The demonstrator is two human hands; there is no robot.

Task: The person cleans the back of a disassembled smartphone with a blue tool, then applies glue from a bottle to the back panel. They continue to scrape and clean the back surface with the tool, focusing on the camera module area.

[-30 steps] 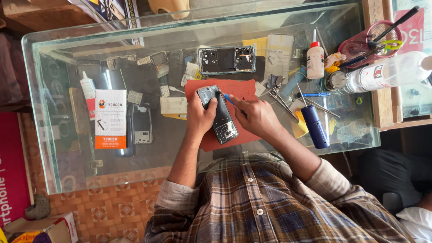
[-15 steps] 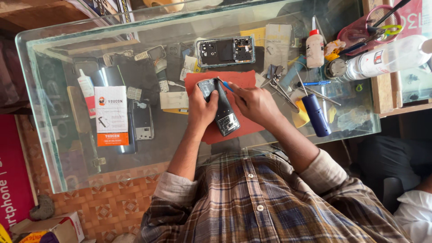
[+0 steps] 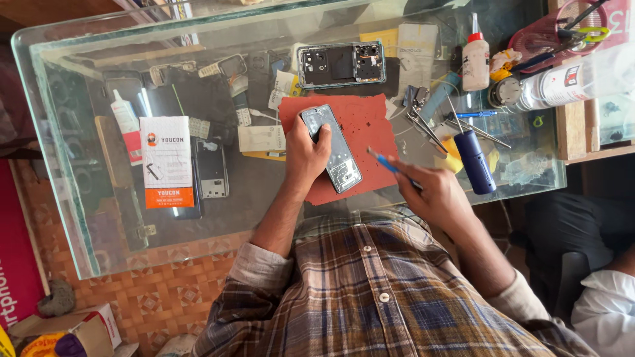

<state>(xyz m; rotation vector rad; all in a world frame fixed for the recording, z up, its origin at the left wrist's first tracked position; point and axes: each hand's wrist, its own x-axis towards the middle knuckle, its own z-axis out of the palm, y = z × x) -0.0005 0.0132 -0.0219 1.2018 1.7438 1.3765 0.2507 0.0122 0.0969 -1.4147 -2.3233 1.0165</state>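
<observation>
We see the left hand point(image 3: 305, 153) pressed down on an opened phone point(image 3: 333, 149), fingers curled over its upper end and pinning it flat. The phone lies slanted on a red mat point(image 3: 360, 125) on the glass tabletop point(image 3: 86, 218), its lower end pointing toward the right hand. We note the right hand point(image 3: 433, 192) held off to the side of the phone, apart from it, fingers closed around a thin blue tool point(image 3: 387, 163) whose tip points back toward the phone; whether it is a brush or a pick we cannot tell at this size.

Beyond the left hand, past the mat's far edge, lies a second opened phone frame point(image 3: 342, 64). Beyond the right hand we record metal tweezers point(image 3: 423, 122), a dark blue cylinder point(image 3: 473, 160) just beside the hand, and a white squeeze bottle with a red cap point(image 3: 475, 58) further off. Outward of the left hand sits a white and orange box point(image 3: 167, 160).
</observation>
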